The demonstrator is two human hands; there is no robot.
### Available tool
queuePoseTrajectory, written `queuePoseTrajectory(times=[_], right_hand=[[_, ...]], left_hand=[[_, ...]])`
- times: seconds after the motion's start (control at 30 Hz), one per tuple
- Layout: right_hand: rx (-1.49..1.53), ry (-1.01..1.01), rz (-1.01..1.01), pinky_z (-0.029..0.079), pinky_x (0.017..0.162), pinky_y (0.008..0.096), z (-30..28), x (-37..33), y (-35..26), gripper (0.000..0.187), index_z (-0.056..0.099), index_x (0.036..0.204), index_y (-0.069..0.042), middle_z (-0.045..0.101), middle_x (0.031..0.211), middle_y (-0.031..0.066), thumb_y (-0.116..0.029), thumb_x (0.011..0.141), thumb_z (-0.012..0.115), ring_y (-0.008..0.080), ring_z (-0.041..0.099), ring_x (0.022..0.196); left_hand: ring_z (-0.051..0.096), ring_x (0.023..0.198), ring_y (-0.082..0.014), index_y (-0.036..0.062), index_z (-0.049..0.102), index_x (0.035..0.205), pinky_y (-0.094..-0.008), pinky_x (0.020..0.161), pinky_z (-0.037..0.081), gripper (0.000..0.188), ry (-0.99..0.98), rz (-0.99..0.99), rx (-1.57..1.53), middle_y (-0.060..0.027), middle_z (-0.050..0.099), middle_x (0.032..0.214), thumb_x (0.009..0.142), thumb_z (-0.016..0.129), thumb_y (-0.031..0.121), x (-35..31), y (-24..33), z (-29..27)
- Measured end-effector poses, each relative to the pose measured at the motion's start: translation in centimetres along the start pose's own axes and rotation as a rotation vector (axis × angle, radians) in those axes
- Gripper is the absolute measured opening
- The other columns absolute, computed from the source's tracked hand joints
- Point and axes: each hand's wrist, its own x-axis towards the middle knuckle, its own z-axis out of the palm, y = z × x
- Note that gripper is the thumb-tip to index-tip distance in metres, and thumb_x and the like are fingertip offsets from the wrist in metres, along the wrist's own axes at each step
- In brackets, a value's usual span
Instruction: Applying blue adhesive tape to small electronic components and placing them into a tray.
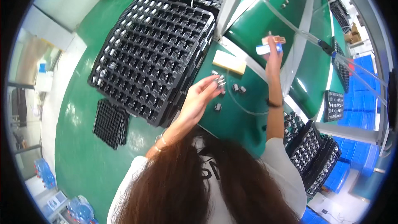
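Note:
My left hand (200, 97) is closed on several small silver metal parts (219, 84), held low over the green worktop (211, 122). Two more of these small parts (239, 88) lie to the right of that hand, and a single part (217, 107) lies nearer to me. Further right, my right hand (273, 56) reaches out over the green conveyor belt (248, 28). Its fingers are closed around a small blue-and-white piece (265, 49) with a copper-coloured part beside it; blur hides its exact kind. A cream block (229, 62) lies between the hands, farther off.
A stack of black compartment trays (145, 58), partly filled along its left and far sides, stands to my left. Smaller black trays (108, 124) rest on the floor. Filled trays (309, 145) are near my right elbow. A clear hose (286, 20) and metal frame (348, 132) cross the right side.

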Motion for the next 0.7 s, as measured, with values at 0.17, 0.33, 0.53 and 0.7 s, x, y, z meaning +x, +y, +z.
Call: queuePoseTrajectory(times=[0.17, 0.33, 0.53, 0.7], right_hand=[[0.146, -0.247, 0.055, 0.042, 0.067, 0.0213, 3.6, -10.9, -2.4, 0.015, 0.056, 0.096, -0.002, 0.055, 0.084, 0.0013, -0.013, 0.087, 0.051, 0.0067, 0.051, 0.076], [0.144, -0.321, 0.064, 0.04, 0.073, 0.023, 3.8, -13.8, -2.4, 0.016, 0.054, 0.097, -0.003, 0.054, 0.092, 0.0033, -0.016, 0.089, 0.047, 0.0085, 0.051, 0.083], [0.17, -0.355, 0.083, 0.043, 0.072, 0.0234, 4.0, -15.8, -2.1, 0.018, 0.051, 0.101, -0.002, 0.054, 0.092, 0.004, -0.016, 0.089, 0.048, 0.0088, 0.052, 0.083], [0.206, -0.358, 0.095, 0.044, 0.072, 0.023, 4.0, -16.3, -0.7, 0.02, 0.051, 0.103, -0.002, 0.056, 0.092, 0.0046, -0.016, 0.088, 0.051, 0.0092, 0.053, 0.081]], left_hand=[[0.056, 0.086, -0.0075, -0.0018, 0.058, 0.112, -0.0206, 0.077, 0.044, 0.031, 0.0, 0.182, 0.168, -0.0035, 0.063, 0.096, 0.086, 0.061, 0.014, 0.4, 0.1, 1.1], [0.056, 0.081, -0.0069, -0.0017, 0.059, 0.111, -0.021, 0.076, 0.044, 0.03, -0.005, 0.213, 0.234, -0.0029, 0.063, 0.092, 0.084, 0.063, 0.011, -0.6, -0.3, 1.5], [0.058, 0.084, -0.0082, -0.0027, 0.06, 0.109, -0.022, 0.079, 0.046, 0.03, -0.011, 0.215, 0.242, -0.0058, 0.064, 0.093, 0.082, 0.065, 0.008, -2.0, -0.5, 1.4], [0.058, 0.098, -0.0133, -0.0036, 0.053, 0.118, -0.0267, 0.089, 0.044, 0.039, -0.045, 0.149, 0.228, -0.0108, 0.061, 0.109, 0.082, 0.065, 0.009, -2.1, -1.6, -0.7]])
